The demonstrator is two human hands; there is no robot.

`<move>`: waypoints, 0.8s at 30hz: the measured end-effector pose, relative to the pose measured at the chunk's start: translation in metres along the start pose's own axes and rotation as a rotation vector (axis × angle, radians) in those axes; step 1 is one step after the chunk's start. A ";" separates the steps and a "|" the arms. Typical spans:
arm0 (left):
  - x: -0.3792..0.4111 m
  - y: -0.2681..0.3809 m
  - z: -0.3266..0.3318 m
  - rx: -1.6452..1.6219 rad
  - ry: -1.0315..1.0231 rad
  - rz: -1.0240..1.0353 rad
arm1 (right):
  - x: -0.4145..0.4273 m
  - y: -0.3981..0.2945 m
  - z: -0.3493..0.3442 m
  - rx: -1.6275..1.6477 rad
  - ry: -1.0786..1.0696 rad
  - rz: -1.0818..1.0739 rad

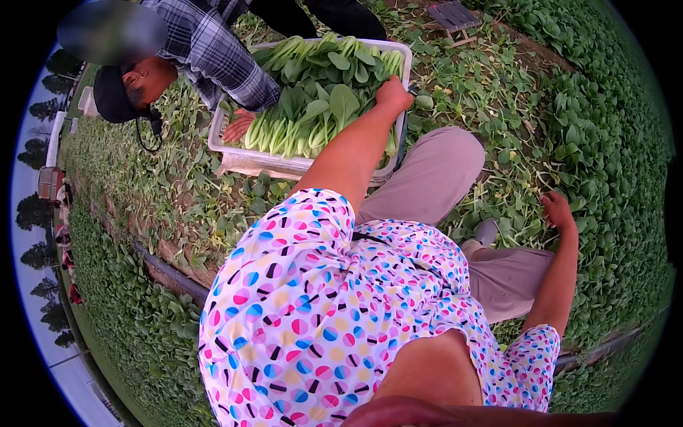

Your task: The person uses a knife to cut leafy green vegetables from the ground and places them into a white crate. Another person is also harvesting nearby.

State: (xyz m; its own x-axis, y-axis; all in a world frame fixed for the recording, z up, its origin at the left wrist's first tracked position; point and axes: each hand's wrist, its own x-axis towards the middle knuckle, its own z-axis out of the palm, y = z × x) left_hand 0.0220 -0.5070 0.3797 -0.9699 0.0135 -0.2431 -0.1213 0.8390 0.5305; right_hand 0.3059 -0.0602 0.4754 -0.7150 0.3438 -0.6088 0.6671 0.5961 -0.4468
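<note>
A white plastic crate (216, 128) at upper centre holds rows of leafy greens (320, 104) resembling bok choy, pale stems outward and leaves toward the middle. My left hand (395, 95) is at the crate's right end, knuckles up, against the stems beside the rim; its fingertips are hidden, so its hold cannot be told. Over the leafy ground at right hangs my right hand (557, 209), fingers loosely bent and apart, with nothing visible in it. A co-worker's hand (238, 127) lies inside the crate's left end.
A co-worker in a plaid shirt (213, 53) and dark cap bends over the crate from upper left. Cut leaves and stems (512, 107) litter the ground. A small slatted stool (453, 15) stands at the top. Dense leafy rows (613, 160) and a dark hose or pipe (171, 269) flank the strip.
</note>
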 end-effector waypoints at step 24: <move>-0.006 -0.002 0.004 -0.013 0.027 0.076 | 0.019 -0.012 0.002 -0.091 -0.002 -0.014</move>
State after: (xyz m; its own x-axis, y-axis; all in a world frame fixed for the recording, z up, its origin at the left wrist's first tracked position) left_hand 0.0290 -0.5065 0.3767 -0.9817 0.0624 -0.1797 -0.0492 0.8291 0.5569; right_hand 0.2851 -0.0619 0.4681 -0.7236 0.3339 -0.6041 0.6353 0.6642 -0.3940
